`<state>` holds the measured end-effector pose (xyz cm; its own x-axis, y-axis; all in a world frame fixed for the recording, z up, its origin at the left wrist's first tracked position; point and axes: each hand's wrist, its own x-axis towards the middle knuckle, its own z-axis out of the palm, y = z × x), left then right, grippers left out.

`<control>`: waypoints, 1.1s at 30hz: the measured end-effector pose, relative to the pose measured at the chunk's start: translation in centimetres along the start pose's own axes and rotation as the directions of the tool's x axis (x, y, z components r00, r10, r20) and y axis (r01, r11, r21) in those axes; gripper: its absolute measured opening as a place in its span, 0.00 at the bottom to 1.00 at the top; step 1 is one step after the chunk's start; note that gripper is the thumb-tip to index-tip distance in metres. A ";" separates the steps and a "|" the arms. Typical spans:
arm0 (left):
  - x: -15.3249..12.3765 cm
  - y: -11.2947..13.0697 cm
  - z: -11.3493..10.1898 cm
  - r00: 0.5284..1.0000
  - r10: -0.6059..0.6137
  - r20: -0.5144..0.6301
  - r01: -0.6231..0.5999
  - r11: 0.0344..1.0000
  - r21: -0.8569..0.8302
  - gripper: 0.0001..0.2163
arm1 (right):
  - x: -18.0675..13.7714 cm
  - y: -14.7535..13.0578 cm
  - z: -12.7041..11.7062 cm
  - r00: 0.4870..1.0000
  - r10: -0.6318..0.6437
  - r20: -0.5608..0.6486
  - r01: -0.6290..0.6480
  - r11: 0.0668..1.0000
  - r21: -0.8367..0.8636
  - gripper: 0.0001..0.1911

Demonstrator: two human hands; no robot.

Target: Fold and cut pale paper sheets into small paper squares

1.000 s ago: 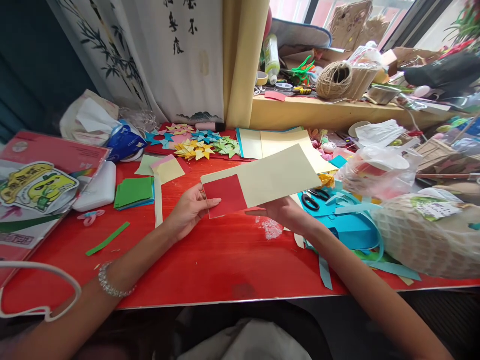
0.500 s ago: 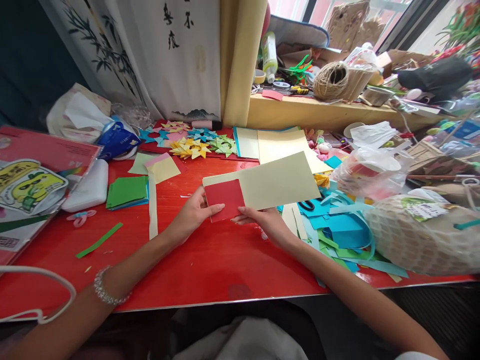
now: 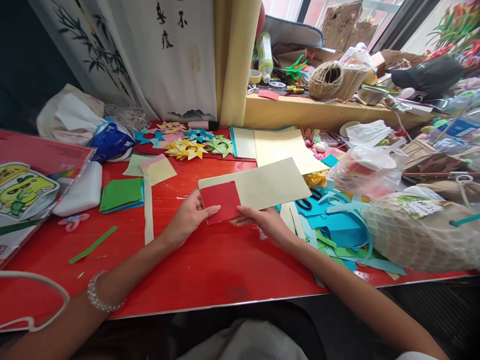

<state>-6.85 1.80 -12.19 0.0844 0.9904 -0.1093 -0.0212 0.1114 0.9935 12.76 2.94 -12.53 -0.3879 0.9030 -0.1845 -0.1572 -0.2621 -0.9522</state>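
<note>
A red paper square (image 3: 221, 196) lies over the left end of a long pale-yellow paper strip (image 3: 272, 184), both raised above the red table. My left hand (image 3: 191, 215) pinches the two sheets at their left edge, thumb on top of the red one. At the red square's lower right corner, my right hand (image 3: 262, 220) grips the paper with thumb above and fingers beneath. The undersides of the sheets are hidden.
Stacked green squares (image 3: 122, 194) and a narrow green strip (image 3: 93, 245) lie to the left. Folded paper stars (image 3: 186, 148) sit at the back. Right of my hands are black-handled scissors (image 3: 310, 199) among blue paper scraps (image 3: 345, 226) and a netted bundle (image 3: 423, 232).
The pale strip's right end has dipped slightly. Both hands keep their hold on the sheets, and the whole view has shifted a little.
</note>
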 end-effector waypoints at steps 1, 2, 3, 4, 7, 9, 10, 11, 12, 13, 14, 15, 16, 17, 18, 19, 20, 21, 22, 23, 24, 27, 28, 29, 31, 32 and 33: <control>0.0 0.0 0.0 1.000 0.001 0.001 -0.001 1.000 -0.001 0.20 | 0.0 0.0 0.0 1.000 -0.007 0.000 0.007 1.000 -0.006 0.15; 0.0 0.0 0.0 1.000 0.001 0.005 -0.001 1.000 -0.011 0.20 | 0.0 0.0 0.0 1.000 -0.011 0.000 0.011 1.000 -0.015 0.14; 0.0 -0.1 0.0 1.000 0.001 0.008 -0.001 1.000 -0.021 0.20 | -0.1 0.0 0.0 1.000 -0.014 -0.003 0.014 1.000 -0.025 0.14; 0.0 -0.1 0.0 1.000 -0.001 0.009 0.001 1.000 -0.028 0.20 | -0.1 -0.1 0.1 1.000 -0.013 -0.006 0.013 0.999 -0.037 0.13; -0.1 -0.2 0.0 1.000 -0.016 0.010 0.016 0.999 -0.037 0.20 | -0.2 -0.2 0.1 1.000 -0.020 -0.011 0.019 0.998 -0.058 0.13; -0.1 -0.2 0.0 1.000 -0.025 0.003 0.025 0.999 -0.038 0.20 | -0.2 -0.2 0.1 1.000 -0.027 -0.010 0.026 0.998 -0.059 0.13; -0.1 -0.2 0.0 1.000 -0.029 0.002 0.029 0.998 -0.047 0.21 | -0.2 -0.2 0.1 0.999 -0.030 -0.011 0.030 0.998 -0.057 0.13; -0.1 -0.2 0.0 1.000 -0.031 -0.001 0.030 0.998 -0.059 0.21 | -0.2 -0.2 0.1 0.999 -0.033 -0.014 0.032 0.998 -0.055 0.13; -0.1 -0.2 0.0 0.999 -0.033 -0.001 0.033 0.997 -0.072 0.21 | -0.2 -0.2 0.1 0.999 -0.032 -0.018 0.031 0.998 -0.054 0.13; -0.1 -0.2 0.1 0.999 -0.036 -0.001 0.036 0.996 -0.083 0.20 | -0.1 -0.1 0.1 0.999 -0.031 -0.020 0.030 0.998 -0.054 0.13; -0.1 -0.2 0.1 0.999 -0.040 -0.003 0.040 0.996 -0.084 0.20 | -0.1 -0.1 0.1 0.999 -0.032 -0.020 0.031 0.998 -0.054 0.13; -0.1 -0.2 0.0 0.999 -0.042 -0.008 0.041 0.996 -0.078 0.19 | -0.2 -0.1 0.1 0.999 -0.032 -0.018 0.031 0.998 -0.055 0.13; -0.1 -0.2 0.0 0.999 -0.042 -0.011 0.041 0.997 -0.073 0.18 | -0.2 -0.1 0.1 0.999 -0.030 -0.015 0.029 0.998 -0.057 0.13; -0.1 -0.2 0.0 0.999 -0.043 -0.011 0.042 0.997 -0.071 0.18 | -0.2 -0.1 0.1 1.000 -0.029 -0.012 0.028 0.998 -0.060 0.13; -0.1 -0.2 0.0 0.999 -0.046 -0.009 0.045 0.996 -0.075 0.18 | -0.2 -0.1 0.1 1.000 -0.029 -0.009 0.029 0.998 -0.061 0.14; -0.1 -0.2 0.0 0.999 -0.048 -0.007 0.048 0.995 -0.084 0.18 | -0.2 -0.2 0.1 0.999 -0.031 -0.007 0.031 0.998 -0.061 0.14; -0.2 -0.1 0.1 0.999 -0.054 -0.004 0.053 0.994 -0.098 0.18 | -0.2 -0.2 0.1 0.999 -0.035 -0.006 0.035 0.998 -0.058 0.14; -0.2 0.0 0.1 0.998 -0.061 -0.001 0.061 0.992 -0.111 0.17 | -0.2 -0.2 0.1 0.999 -0.040 -0.006 0.039 0.998 -0.055 0.14; -0.2 0.0 0.2 0.998 -0.066 -0.002 0.066 0.991 -0.119 0.17 | -0.2 -0.2 0.1 0.999 -0.044 -0.007 0.044 0.998 -0.051 0.13; -0.2 0.1 0.2 0.998 -0.069 -0.004 0.068 0.990 -0.123 0.17 | -0.2 -0.2 0.1 0.999 -0.048 -0.008 0.048 0.998 -0.048 0.13; -0.2 0.2 0.3 0.998 -0.070 -0.005 0.069 0.990 -0.124 0.18 | -0.2 -0.1 0.1 0.999 -0.051 -0.007 0.050 0.998 -0.044 0.14; -0.2 0.2 0.3 0.998 -0.065 -0.004 0.064 0.991 -0.118 0.18 | -0.2 -0.1 0.1 0.999 -0.053 0.001 0.053 0.998 -0.028 0.14; -0.2 0.2 0.3 0.998 -0.062 -0.004 0.061 0.992 -0.113 0.18 | -0.2 -0.2 0.1 0.999 -0.053 0.003 0.053 0.998 -0.026 0.14; -0.2 0.1 0.2 0.998 -0.060 -0.006 0.059 0.993 -0.106 0.18 | -0.2 -0.2 0.1 0.999 -0.050 0.004 0.050 0.998 -0.032 0.14; -0.2 0.0 0.1 0.998 -0.055 -0.019 0.054 0.996 -0.077 0.18 | -0.3 -0.2 0.1 0.999 -0.040 -0.005 0.040 0.997 -0.059 0.14; -0.2 -0.1 0.1 0.998 -0.052 -0.028 0.050 0.997 -0.057 0.18 | -0.3 -0.2 0.1 0.999 -0.033 -0.011 0.032 0.997 -0.075 0.13; -0.2 -0.1 0.0 0.998 -0.048 -0.035 0.047 0.998 -0.044 0.18 | -0.3 -0.3 0.1 0.999 -0.026 -0.018 0.025 0.996 -0.088 0.12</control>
<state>-6.82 1.58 -12.30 0.0508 0.9861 -0.1582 -0.0609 0.1612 0.9850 12.85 2.71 -12.22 -0.3673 0.9156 -0.1637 -0.0866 -0.2089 -0.9741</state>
